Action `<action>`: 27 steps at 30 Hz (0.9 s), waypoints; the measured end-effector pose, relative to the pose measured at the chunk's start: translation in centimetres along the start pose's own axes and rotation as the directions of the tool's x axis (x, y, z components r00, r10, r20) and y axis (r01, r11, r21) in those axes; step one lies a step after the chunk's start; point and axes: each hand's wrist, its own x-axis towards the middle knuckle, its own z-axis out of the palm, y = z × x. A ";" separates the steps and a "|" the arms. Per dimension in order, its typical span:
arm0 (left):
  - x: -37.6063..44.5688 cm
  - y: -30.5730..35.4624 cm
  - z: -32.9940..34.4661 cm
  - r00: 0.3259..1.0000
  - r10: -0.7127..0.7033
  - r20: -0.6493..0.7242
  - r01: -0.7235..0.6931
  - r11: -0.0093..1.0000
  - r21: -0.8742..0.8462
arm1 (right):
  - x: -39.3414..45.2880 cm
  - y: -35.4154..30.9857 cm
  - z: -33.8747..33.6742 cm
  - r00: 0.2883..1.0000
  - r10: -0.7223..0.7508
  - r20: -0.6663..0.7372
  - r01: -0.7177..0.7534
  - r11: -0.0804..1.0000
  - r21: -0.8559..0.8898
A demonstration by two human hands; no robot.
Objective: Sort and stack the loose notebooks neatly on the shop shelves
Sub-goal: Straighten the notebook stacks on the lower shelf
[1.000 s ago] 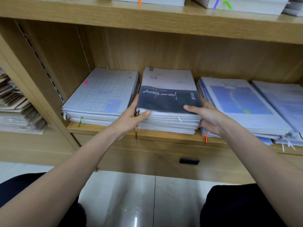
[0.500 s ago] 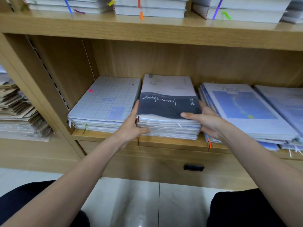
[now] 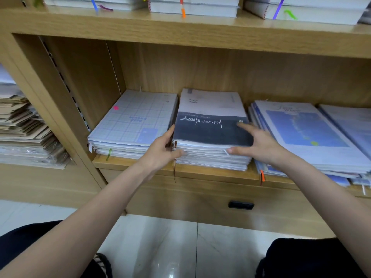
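We have the middle stack of notebooks (image 3: 210, 145) between our hands, flat on the shelf board (image 3: 196, 172), topped by a cover with a dark band and white brush script. Our left hand (image 3: 160, 150) cups its near left corner at about nine o'clock, fingers up the side and thumb pressed on the front edges. Our right hand (image 3: 259, 146) spreads wide at three o'clock, fingers straight, forefinger on the top cover, thumb on the front edges. We judge that the hands bracket the pile this way to square its edges and push it back, since a squeeze from both sides lines up loose covers.

At nine o'clock, just beside it, lies a stack with grid-patterned covers (image 3: 130, 129) against the left wall of the bay. At three o'clock sit blue-covered stacks (image 3: 307, 135), less tidy, some lower books jutting past the front lip. The shelf above (image 3: 180, 31), at twelve o'clock, carries more books with coloured ribbons hanging over its edge. The neighbouring bay at far nine o'clock holds a ragged heap of brown paper-covered books (image 3: 26, 129). Below is a drawer front with a dark handle (image 3: 241, 205).
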 end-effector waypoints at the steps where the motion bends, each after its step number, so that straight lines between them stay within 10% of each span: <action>1: -0.1 0.1 -0.1 1.000 0.008 -0.005 -0.008 1.000 0.003 | -0.1 -0.1 0.0 1.000 -0.006 -0.004 0.006 1.000 -0.001; 27: 0.3 0.8 -1.0 0.998 0.039 0.046 -0.046 0.984 0.169 | -1.8 0.4 -0.6 0.999 0.004 -0.051 -0.007 0.999 -0.045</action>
